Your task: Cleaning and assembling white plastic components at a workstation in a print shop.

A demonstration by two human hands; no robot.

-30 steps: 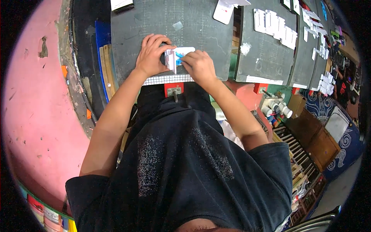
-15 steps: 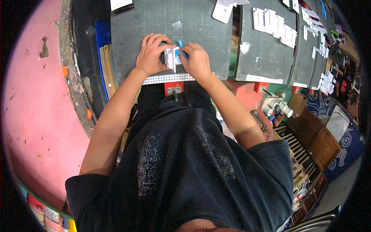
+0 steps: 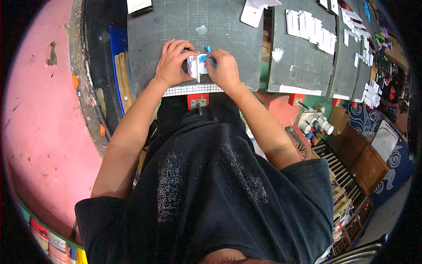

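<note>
My left hand is closed around the side of a small stack of white cards, thumb at the near end and fingers at the far end. The stack stands tilted on the dark grey board. My right hand pinches a crumpled blue strip, cloth or plastic, against the right-hand face of the cards. A small red mark shows on that white face beneath the strip. My right fingertips are partly hidden behind the knuckles.
A white-and-black gridded strip edges the board's near side. Further boards stand to the right, bearing rows of white cards and a crumpled clear scrap. White cards lie at the board's far right; a dark-edged stack sits far left.
My right hand has shifted the blue strip slightly over the card face, and the red mark now shows. My left hand keeps its hold on the cards.
</note>
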